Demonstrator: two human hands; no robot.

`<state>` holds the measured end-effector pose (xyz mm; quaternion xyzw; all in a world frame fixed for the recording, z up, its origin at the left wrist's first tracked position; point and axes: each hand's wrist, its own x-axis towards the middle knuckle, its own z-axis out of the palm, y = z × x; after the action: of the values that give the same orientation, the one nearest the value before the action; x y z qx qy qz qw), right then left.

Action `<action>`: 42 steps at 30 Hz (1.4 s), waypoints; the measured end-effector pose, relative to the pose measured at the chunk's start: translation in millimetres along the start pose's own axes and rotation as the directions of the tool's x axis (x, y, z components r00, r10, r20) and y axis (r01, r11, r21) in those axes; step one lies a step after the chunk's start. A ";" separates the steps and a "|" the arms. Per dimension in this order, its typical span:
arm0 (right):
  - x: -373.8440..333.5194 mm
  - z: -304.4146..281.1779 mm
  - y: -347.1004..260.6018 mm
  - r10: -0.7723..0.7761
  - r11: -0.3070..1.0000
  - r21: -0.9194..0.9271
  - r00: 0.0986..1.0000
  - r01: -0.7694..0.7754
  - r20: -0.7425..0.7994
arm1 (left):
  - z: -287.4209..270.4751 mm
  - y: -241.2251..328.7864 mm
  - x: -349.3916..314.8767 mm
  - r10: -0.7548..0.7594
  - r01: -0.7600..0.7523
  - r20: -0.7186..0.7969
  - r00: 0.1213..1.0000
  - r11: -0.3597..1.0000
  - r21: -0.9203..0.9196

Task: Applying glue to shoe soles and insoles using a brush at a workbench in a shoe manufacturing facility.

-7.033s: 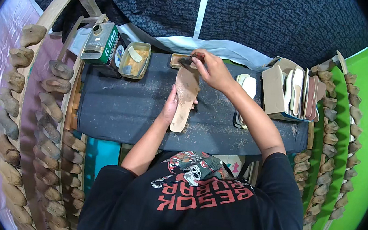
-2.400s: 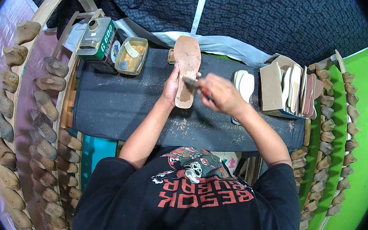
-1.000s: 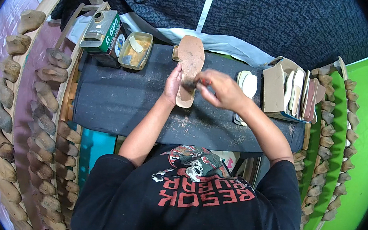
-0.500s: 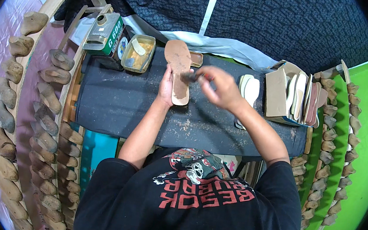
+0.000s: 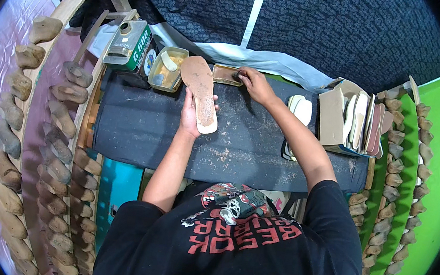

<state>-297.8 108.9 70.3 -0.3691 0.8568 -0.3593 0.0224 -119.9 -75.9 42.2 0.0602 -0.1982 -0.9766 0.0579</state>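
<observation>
My left hand (image 5: 189,114) is closed around the narrow part of a shoe insole (image 5: 197,85), held up over the table. The insole's face is brown and wet-looking, with a pale bare rim at the heel end. My right hand (image 5: 257,85) reaches away from me, its fingers pinched on a small dark brush (image 5: 240,77), mostly hidden by the fingers. The brush is at the right end of a shallow rectangular tray (image 5: 220,81) with brown stuff in it. Left of the insole stands a yellowish tub (image 5: 156,81) containing a pale scraper-like piece.
A metal can (image 5: 128,49) stands at the far left. Pale insoles (image 5: 302,111) are stacked right of my right forearm, beside a cardboard box (image 5: 331,119) filled with more insoles. Scraps litter the dark table cover (image 5: 250,156). Wooden shoe lasts (image 5: 60,117) line racks on both sides.
My right hand has moved with the brush off the insole, away from me to the tray. My left hand has shifted the insole slightly left and nearer.
</observation>
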 end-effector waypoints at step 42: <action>-79.4 -56.1 -174.9 -0.058 0.985 0.142 0.966 0.097 -0.254 | 40.2 -23.8 53.3 -0.084 0.090 0.200 0.976 0.996 -0.020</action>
<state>-149.3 111.9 204.4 -0.3517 0.8077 -0.4679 -0.0709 -180.2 -46.2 64.5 -0.0300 -0.1860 -0.9821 -0.0041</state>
